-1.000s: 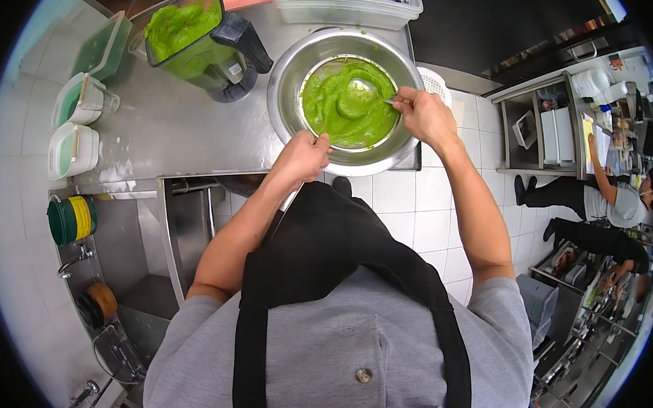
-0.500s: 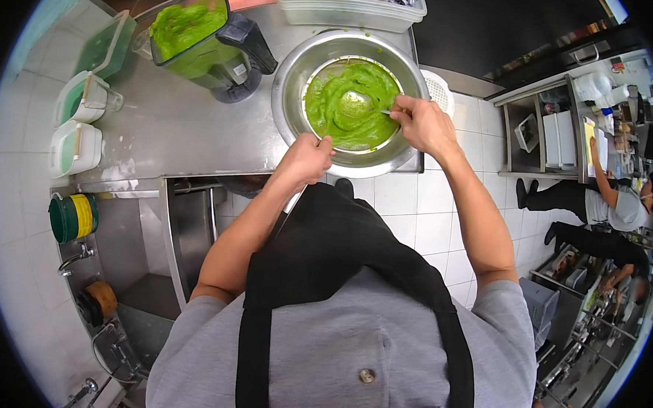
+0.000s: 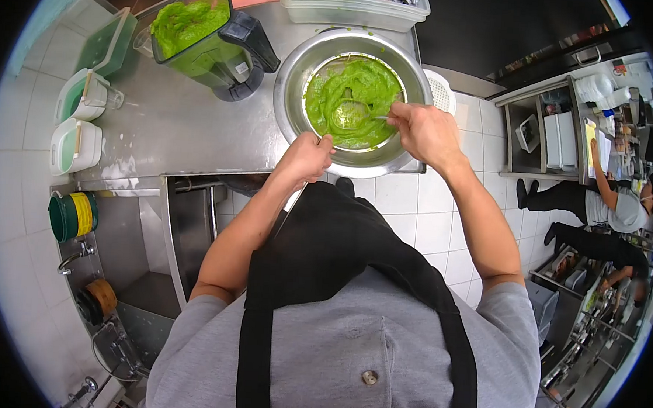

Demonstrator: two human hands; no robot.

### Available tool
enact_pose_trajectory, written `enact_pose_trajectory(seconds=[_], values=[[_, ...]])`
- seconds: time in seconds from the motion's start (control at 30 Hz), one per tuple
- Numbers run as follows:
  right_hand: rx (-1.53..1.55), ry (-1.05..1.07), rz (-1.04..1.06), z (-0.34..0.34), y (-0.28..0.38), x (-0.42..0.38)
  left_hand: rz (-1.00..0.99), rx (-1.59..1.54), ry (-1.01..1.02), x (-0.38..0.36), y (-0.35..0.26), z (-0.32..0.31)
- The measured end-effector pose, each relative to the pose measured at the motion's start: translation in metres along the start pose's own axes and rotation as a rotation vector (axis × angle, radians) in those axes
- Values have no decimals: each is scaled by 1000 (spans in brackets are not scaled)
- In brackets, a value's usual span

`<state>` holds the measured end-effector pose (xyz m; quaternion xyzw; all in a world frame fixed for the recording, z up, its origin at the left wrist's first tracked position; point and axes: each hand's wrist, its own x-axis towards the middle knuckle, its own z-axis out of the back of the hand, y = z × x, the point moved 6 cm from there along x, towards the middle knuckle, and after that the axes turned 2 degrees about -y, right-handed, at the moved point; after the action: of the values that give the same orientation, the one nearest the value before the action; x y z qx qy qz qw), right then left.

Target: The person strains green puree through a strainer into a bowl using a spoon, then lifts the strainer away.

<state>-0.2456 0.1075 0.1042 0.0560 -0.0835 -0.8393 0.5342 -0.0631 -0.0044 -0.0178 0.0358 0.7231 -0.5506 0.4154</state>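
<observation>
Thick green puree (image 3: 370, 84) lies in a round strainer (image 3: 401, 82), which sits inside a wide metal bowl (image 3: 286, 98) at the counter's front right. My right hand (image 3: 428, 132) is closed around the handle of a metal spoon (image 3: 351, 115), whose round end rests in the puree towards the near side. At the near left rim, my left hand (image 3: 307, 157) grips the strainer's handle (image 3: 293, 200), which runs back under the hand towards my apron. The fingers hide part of both handles.
Left of the bowl, a blender jug (image 3: 239, 66) of green puree stands on the steel counter (image 3: 168, 133). Behind the bowl is a clear plastic tub (image 3: 351, 13). White containers (image 3: 77, 146) line the left edge. Two people (image 3: 625, 212) work at the far right.
The spoon's round end has moved through the puree towards me and slightly left. My right hand has shifted slightly with it; my left hand stays on the strainer's handle.
</observation>
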Motion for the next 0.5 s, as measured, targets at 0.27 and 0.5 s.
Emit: enact_pose_trajectory(seconds=[0.27, 0.5], values=[[-93, -9, 28, -7, -17, 15, -21, 11, 6, -2, -4, -1], [-188, -258, 175, 15, -5, 16, 12, 16, 18, 3, -1, 0]])
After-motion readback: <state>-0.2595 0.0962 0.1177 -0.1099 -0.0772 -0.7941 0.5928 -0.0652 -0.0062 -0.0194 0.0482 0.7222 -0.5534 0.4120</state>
